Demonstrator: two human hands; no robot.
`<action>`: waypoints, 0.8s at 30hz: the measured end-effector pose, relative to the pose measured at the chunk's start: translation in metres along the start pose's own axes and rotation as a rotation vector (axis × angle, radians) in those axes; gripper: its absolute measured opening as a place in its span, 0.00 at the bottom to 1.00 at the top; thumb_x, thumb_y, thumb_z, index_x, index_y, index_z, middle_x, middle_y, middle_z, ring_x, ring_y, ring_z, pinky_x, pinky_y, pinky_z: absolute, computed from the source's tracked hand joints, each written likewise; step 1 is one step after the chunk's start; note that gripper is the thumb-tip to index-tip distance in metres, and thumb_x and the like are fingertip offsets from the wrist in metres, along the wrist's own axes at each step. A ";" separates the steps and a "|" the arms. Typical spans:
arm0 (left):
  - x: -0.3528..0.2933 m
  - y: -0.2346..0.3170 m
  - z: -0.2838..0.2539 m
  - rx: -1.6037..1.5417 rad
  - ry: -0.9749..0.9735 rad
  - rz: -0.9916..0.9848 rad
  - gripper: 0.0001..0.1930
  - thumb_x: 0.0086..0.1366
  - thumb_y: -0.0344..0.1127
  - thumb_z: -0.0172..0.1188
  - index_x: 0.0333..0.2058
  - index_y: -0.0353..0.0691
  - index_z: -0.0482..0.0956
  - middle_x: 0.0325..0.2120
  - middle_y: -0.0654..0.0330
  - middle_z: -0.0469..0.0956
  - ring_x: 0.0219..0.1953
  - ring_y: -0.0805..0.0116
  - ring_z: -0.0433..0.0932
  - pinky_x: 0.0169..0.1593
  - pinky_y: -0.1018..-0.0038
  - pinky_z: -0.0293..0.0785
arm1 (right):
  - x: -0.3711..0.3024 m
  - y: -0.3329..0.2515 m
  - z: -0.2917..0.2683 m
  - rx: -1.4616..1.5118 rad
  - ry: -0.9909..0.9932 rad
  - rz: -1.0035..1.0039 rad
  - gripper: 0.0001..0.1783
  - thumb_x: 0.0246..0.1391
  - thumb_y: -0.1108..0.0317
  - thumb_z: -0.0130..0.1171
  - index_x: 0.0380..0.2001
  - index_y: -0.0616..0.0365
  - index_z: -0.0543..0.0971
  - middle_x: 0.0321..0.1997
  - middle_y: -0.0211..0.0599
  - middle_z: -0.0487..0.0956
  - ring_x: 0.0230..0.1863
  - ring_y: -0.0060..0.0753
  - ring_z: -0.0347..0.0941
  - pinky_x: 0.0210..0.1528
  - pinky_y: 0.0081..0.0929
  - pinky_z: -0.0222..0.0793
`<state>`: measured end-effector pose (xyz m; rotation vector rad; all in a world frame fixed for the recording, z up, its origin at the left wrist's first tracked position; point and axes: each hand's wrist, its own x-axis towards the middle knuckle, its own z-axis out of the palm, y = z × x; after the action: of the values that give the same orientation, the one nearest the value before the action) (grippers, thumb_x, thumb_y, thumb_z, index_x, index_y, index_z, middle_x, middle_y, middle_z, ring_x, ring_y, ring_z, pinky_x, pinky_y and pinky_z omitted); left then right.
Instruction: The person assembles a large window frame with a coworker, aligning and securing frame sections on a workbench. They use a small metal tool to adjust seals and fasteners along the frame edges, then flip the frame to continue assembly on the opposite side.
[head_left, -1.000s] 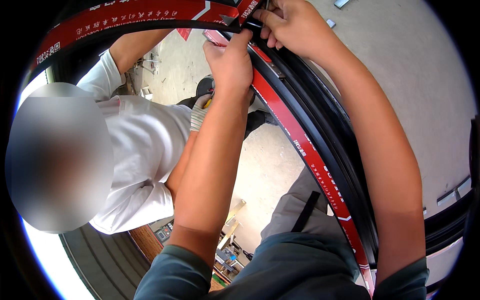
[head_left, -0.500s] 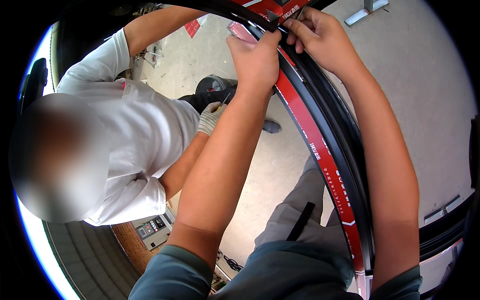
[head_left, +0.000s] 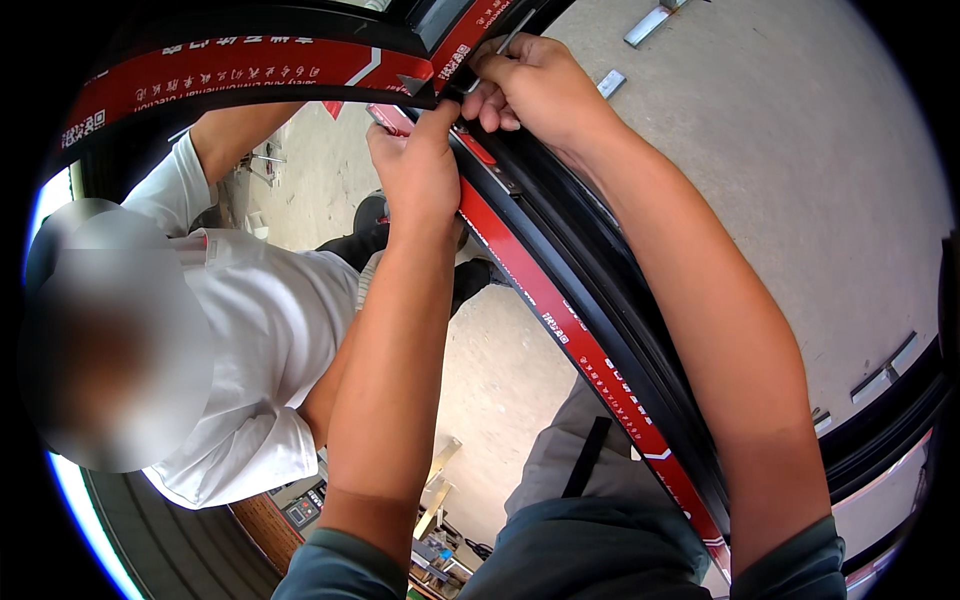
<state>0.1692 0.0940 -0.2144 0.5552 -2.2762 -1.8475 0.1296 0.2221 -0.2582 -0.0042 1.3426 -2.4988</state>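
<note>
A long black frame bar (head_left: 588,300) with red printed protective film runs up from my waist to a corner. There it meets a second film-covered bar (head_left: 230,72) and a third short one. My left hand (head_left: 420,170) is closed on the long bar just below the corner, its thumb on top near a red strip and a small metal plate. My right hand (head_left: 545,95) pinches a thin bent metal rod, like a hex key (head_left: 515,32), at the far side of the corner. Its lower end sits close to the joint; whether it goes into a hole I cannot tell.
At the left a person in a white shirt (head_left: 270,310) stands close by, one arm passing behind the upper bar. Metal stands (head_left: 655,20) are on the concrete floor (head_left: 780,170). More black bars (head_left: 890,450) lie at the lower right.
My view has shifted, so the corner and both hands appear further left and lower, with more of the upper bar showing. Both hands stay at the corner. The co-worker's gloved hand is now mostly hidden.
</note>
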 end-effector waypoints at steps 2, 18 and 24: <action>0.003 -0.002 -0.003 -0.043 -0.020 -0.010 0.14 0.61 0.27 0.62 0.44 0.30 0.72 0.38 0.54 0.79 0.37 0.69 0.78 0.39 0.71 0.77 | 0.004 0.003 0.000 -0.054 -0.021 -0.060 0.13 0.66 0.67 0.55 0.42 0.69 0.78 0.26 0.41 0.83 0.22 0.24 0.77 0.26 0.21 0.72; -0.007 0.010 0.004 0.026 0.008 -0.062 0.07 0.64 0.33 0.60 0.39 0.38 0.75 0.30 0.62 0.77 0.32 0.72 0.78 0.37 0.75 0.75 | -0.002 0.003 0.001 0.181 -0.052 0.110 0.13 0.66 0.65 0.53 0.41 0.68 0.75 0.29 0.50 0.82 0.26 0.29 0.78 0.28 0.24 0.72; -0.004 0.008 0.000 0.031 0.061 -0.062 0.18 0.61 0.29 0.63 0.48 0.34 0.68 0.39 0.55 0.77 0.39 0.68 0.78 0.42 0.72 0.77 | -0.002 -0.005 -0.010 0.340 -0.046 0.261 0.22 0.68 0.58 0.40 0.43 0.70 0.73 0.30 0.59 0.82 0.29 0.42 0.82 0.33 0.30 0.77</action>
<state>0.1710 0.0971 -0.2067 0.6843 -2.2769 -1.7989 0.1290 0.2334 -0.2591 0.1744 0.8257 -2.4488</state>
